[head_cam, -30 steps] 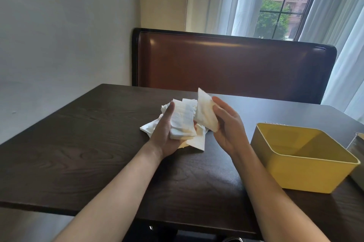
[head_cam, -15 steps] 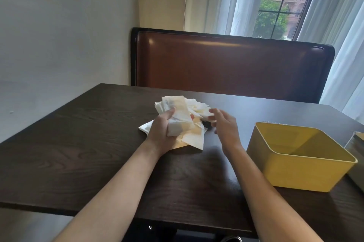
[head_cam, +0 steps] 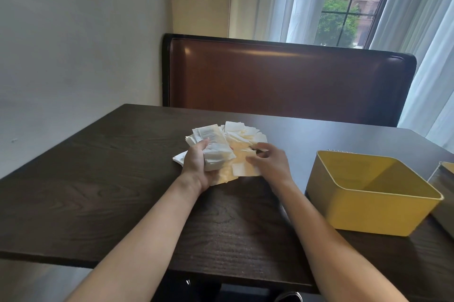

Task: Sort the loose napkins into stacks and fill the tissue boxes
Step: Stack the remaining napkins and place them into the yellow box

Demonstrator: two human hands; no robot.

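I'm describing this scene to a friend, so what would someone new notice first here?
First, the two hands mid-table: the left hand grips a stack of white napkins, while the right hand reaches into the loose napkin pile beside it. Next, the bright yellow box, open and seemingly empty, stands to the right on the dark wooden table.

White and pale-yellow napkins (head_cam: 235, 144), yellow tissue box (head_cam: 363, 205), dark wood-grained table (head_cam: 103, 178), reddish-brown bench (head_cam: 290, 80).
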